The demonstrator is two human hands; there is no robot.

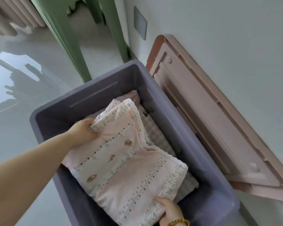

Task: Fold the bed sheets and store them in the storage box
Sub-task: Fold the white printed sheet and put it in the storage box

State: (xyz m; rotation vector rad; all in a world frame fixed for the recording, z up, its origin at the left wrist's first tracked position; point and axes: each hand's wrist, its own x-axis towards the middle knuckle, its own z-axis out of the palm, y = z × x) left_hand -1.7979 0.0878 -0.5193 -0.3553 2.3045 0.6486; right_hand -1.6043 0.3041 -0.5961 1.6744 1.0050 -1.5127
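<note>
Right hand [169, 212], gold bracelet [180, 222] at the wrist, fingers closed on the folded pink sheet [126, 162] at its 5 o'clock corner; left hand [84, 132] pinching the 10 o'clock corner. Sheet lowered partway into the purple storage box [173, 111], atop checked bedding [155, 134]. Best kept level, both corners released together. Spare room along the 2 o'clock wall; pink lid [219, 128] leaning clear against the white wall [235, 38].

Soft daylight is glaring off the glossy floor [15, 66] left of the storage box [95, 93]; edges are blurring, bending.
</note>
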